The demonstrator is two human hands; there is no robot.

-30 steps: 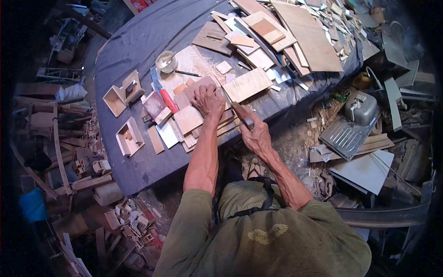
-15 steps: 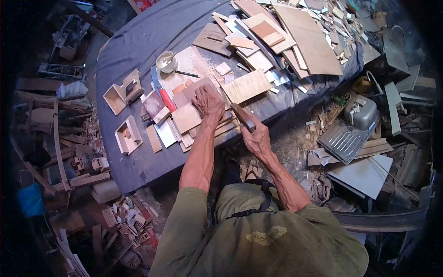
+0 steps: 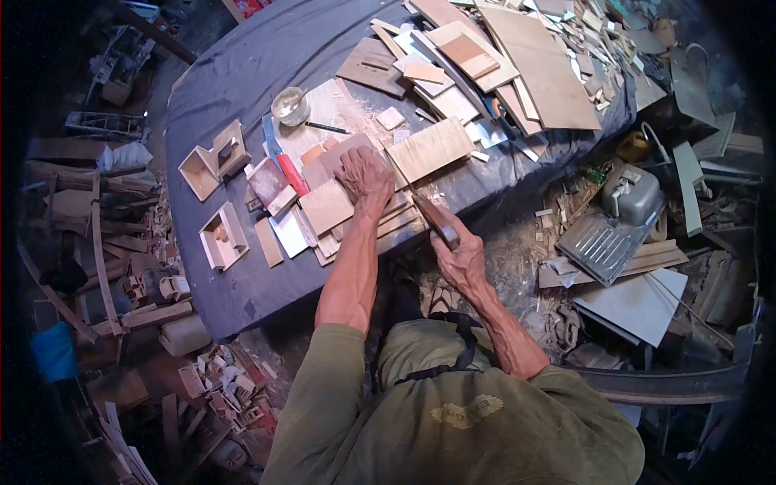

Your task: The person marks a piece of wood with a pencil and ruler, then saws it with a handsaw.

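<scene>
My left hand (image 3: 366, 179) presses down with bent fingers on a thin brown board (image 3: 323, 168), holding it against the pile beneath. A tan wooden board (image 3: 327, 206) lies beside it, close to my wrist. My right hand (image 3: 462, 257) is closed around a narrow brown wooden tool (image 3: 435, 217); its exact kind I cannot make out. The tool slants at the table's front edge, its far end near the stacked wood strips (image 3: 396, 220). A pale plywood piece (image 3: 430, 152) lies just beyond it.
Open wooden boxes (image 3: 224, 236) sit at the left. A jar (image 3: 291, 107), a pencil (image 3: 326, 128) and a red-and-blue tool (image 3: 291, 172) lie behind the boards. Offcuts and panels (image 3: 537, 73) heap at the far right. A metal sink (image 3: 602, 238) stands off the table's right side.
My right hand and the brown tool have shifted a little to the right and back toward my body. My left hand stays in nearly the same place on the board.
</scene>
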